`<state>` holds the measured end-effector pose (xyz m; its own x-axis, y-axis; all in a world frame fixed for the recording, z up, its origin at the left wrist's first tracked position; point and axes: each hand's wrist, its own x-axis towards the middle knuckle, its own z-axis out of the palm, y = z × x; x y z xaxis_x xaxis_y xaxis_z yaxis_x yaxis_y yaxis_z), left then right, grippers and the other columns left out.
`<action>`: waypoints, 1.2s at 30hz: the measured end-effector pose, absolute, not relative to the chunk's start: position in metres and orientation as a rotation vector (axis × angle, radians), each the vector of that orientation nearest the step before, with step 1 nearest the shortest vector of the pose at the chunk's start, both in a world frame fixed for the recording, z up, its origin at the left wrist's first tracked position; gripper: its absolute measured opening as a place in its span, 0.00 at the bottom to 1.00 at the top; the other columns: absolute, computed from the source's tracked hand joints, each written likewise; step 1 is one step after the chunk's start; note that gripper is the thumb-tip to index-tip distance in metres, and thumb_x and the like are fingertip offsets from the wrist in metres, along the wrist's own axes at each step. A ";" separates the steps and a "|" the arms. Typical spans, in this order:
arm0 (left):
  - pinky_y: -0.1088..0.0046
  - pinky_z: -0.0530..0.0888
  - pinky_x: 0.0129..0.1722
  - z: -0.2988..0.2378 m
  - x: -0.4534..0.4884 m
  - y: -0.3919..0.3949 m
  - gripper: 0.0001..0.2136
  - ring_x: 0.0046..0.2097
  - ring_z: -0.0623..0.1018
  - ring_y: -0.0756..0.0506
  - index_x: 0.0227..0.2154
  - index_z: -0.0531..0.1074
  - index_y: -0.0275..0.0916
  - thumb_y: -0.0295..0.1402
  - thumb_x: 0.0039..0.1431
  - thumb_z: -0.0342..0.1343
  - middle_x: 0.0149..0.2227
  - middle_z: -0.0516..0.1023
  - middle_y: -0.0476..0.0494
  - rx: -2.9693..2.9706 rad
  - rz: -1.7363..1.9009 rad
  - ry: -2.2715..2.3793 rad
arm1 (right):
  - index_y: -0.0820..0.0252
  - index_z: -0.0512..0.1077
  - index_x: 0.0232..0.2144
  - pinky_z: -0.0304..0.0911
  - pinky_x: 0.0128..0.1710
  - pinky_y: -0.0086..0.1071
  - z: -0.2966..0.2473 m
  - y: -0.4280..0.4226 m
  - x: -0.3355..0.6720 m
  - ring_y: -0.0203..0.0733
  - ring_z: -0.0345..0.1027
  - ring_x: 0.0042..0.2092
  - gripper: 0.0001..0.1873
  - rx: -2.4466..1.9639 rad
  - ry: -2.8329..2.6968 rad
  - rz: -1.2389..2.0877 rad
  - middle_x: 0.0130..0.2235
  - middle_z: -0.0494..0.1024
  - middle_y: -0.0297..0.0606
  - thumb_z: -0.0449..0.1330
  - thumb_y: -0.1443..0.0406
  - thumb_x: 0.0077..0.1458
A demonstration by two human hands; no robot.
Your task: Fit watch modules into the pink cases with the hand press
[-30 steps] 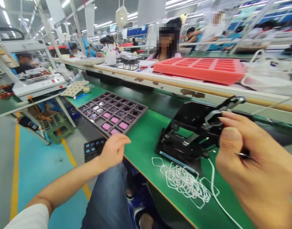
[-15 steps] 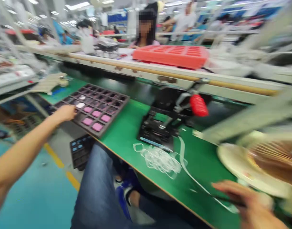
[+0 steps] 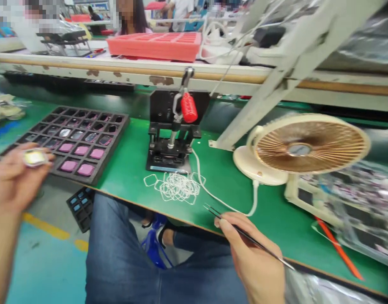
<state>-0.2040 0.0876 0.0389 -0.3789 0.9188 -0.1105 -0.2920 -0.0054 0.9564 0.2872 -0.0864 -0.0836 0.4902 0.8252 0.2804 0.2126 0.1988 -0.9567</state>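
In my left hand (image 3: 19,177), at the left edge of the head view, is a small squarish part (image 3: 34,157) with a pale rim and a bright face, pinched by the fingers. Beside that hand lies a dark compartment tray (image 3: 110,154), with pink pieces (image 3: 81,150) in some of its pockets and glossy dark ones in others. My right hand (image 3: 251,253) grips black tweezers (image 3: 244,233), whose tips are apart and point at a heap of thin white gasket-like rings (image 3: 181,188). The tips do not touch the heap.
Behind the rings stands a black press fixture (image 3: 171,147) with a red lever handle (image 3: 189,107). A cream fan (image 3: 311,143) and bagged parts (image 3: 368,211) are at the right. A red crate (image 3: 152,46) sits on the shelf above, with a person behind it.
My left hand has come away from the tray, now visibly holding the small squarish part. The right hand has brought the tweezers closer to the white rings. The camera view has turned rightward.
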 end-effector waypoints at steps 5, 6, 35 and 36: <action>0.66 0.82 0.42 -0.005 -0.064 0.025 0.16 0.47 0.85 0.37 0.55 0.79 0.29 0.31 0.67 0.63 0.53 0.84 0.24 0.538 1.099 0.810 | 0.53 0.84 0.46 0.80 0.51 0.33 -0.062 -0.065 0.231 0.43 0.83 0.49 0.13 -1.120 -1.360 0.491 0.50 0.85 0.41 0.68 0.74 0.64; 0.65 0.82 0.43 -0.014 -0.043 0.015 0.17 0.48 0.85 0.36 0.55 0.79 0.30 0.33 0.68 0.64 0.54 0.83 0.24 0.522 1.019 0.763 | 0.54 0.84 0.48 0.80 0.53 0.35 -0.059 -0.062 0.221 0.43 0.83 0.50 0.15 -1.071 -1.415 0.477 0.51 0.85 0.41 0.68 0.75 0.64; 0.61 0.74 0.64 -0.043 0.009 -0.026 0.22 0.61 0.80 0.37 0.58 0.80 0.44 0.47 0.65 0.69 0.59 0.83 0.37 0.891 0.838 0.959 | 0.56 0.80 0.58 0.78 0.62 0.54 -0.077 -0.056 0.190 0.55 0.76 0.62 0.27 -0.892 -1.763 0.443 0.55 0.84 0.43 0.67 0.81 0.61; 0.61 0.74 0.64 -0.043 0.009 -0.026 0.22 0.62 0.80 0.37 0.58 0.81 0.44 0.46 0.65 0.69 0.58 0.84 0.38 0.874 0.841 0.951 | 0.55 0.80 0.59 0.78 0.62 0.55 -0.078 -0.056 0.191 0.56 0.76 0.63 0.28 -0.883 -1.775 0.438 0.56 0.84 0.44 0.67 0.81 0.61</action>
<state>0.0090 -0.0261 -0.0435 0.3416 0.8851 -0.3163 -0.2060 0.3988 0.8936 0.1905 -0.0561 -0.0785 -0.1702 0.7420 0.6484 0.3554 0.6599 -0.6620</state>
